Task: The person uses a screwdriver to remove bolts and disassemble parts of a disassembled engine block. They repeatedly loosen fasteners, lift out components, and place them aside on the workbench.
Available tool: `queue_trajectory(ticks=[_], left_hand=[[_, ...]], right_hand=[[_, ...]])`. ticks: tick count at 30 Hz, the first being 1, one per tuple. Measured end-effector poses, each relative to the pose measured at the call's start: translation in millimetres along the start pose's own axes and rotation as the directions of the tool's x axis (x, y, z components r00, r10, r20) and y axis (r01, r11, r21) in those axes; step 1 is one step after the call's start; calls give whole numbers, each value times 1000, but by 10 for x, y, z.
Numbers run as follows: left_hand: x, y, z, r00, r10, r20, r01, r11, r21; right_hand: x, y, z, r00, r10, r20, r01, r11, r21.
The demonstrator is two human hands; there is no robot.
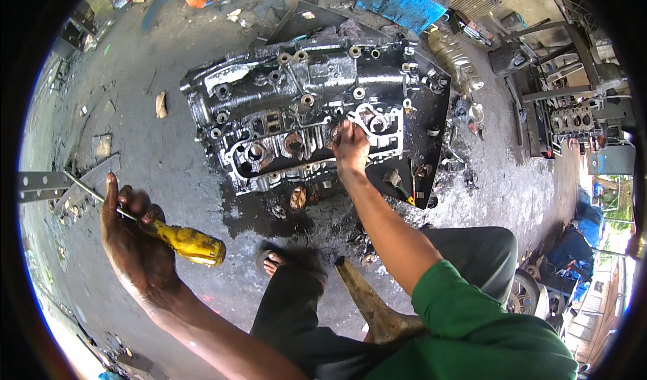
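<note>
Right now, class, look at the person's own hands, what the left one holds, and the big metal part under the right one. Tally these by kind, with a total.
Hands: 2 (left hand, right hand)
Yellow-handled tool: 1
Metal engine part: 1
Total: 4

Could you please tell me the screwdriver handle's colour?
The handle is yellow with dark smudges (head view).

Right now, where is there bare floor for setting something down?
The grey floor between the black-and-silver metal engine part and the left hand with the yellow-handled screwdriver looks free. Right of that part, small silvery pieces crowd it.
</note>
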State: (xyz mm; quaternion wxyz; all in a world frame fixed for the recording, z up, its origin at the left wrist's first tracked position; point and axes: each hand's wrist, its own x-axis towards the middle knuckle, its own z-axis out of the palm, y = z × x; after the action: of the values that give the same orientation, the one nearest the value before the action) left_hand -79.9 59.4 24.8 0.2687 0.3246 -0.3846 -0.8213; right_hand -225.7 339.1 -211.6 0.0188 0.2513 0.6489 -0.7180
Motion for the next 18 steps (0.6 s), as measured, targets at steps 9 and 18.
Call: queue_trajectory(ticks=[9, 18], left_hand=[[-58, -43, 75, 999, -12, 43, 10, 999, 31], [-36, -70, 89, 998, -31, 60, 28, 998, 48]], right_hand=[[-16, 108, 114, 996, -39, -83, 36, 999, -31], [194, 133, 158, 992, -96, -85, 95, 995, -19]])
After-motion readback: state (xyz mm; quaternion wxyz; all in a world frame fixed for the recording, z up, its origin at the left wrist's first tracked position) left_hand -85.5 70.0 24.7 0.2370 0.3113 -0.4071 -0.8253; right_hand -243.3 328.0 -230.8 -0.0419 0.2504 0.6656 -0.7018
